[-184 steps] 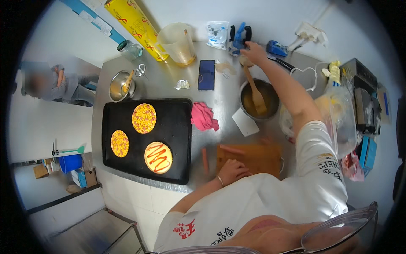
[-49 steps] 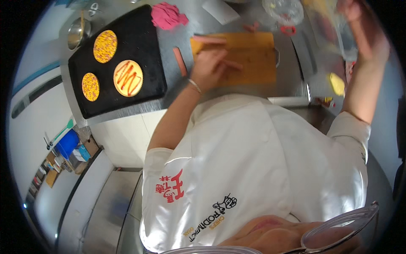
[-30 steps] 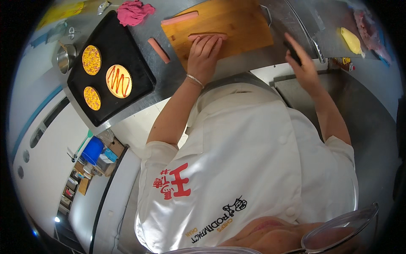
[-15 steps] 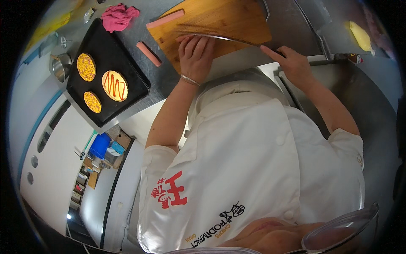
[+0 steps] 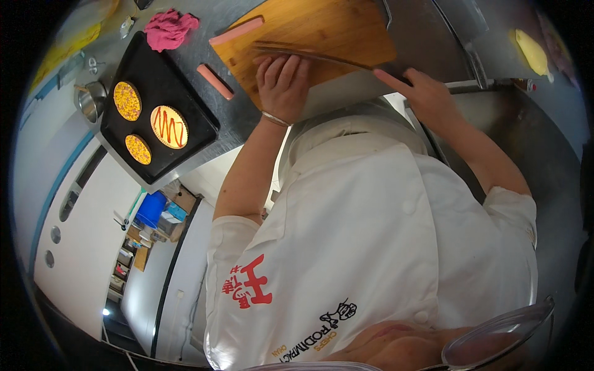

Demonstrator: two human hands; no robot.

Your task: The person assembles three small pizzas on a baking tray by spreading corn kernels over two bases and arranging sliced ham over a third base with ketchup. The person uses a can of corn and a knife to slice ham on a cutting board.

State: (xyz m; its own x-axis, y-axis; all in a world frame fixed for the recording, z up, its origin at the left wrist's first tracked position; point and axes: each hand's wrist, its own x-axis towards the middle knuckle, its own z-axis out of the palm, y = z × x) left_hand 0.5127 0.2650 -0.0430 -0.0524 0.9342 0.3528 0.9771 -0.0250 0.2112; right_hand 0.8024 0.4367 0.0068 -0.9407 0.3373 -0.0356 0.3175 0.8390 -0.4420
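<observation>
My right hand (image 5: 427, 96) grips a long knife (image 5: 337, 60) by its handle, the index finger stretched forward towards the blade. The blade reaches left across the wooden cutting board (image 5: 352, 25), just beyond the fingertips of my left hand (image 5: 283, 83). Those fingers are bent and pressed down on a pink sausage (image 5: 260, 60); only its left end peeks out, the rest hidden under the hand. Another sausage (image 5: 238, 31) lies at the board's upper left edge. A third sausage (image 5: 215, 82) rests on the metal counter, left of the board.
A black baking tray (image 5: 195, 145) at left carries two corn-topped rounds (image 5: 127, 101) and a round with red zigzag sauce (image 5: 169, 127). Beyond it lies a pink cloth (image 5: 170, 29); beside it stands a metal bowl (image 5: 91, 101). A pale yellow piping bag (image 5: 532, 52) lies far right.
The knife blade has shifted slightly up and left, and its face looks darker now. My right hand has moved a little left with it. My left hand stays pressed on the sausage.
</observation>
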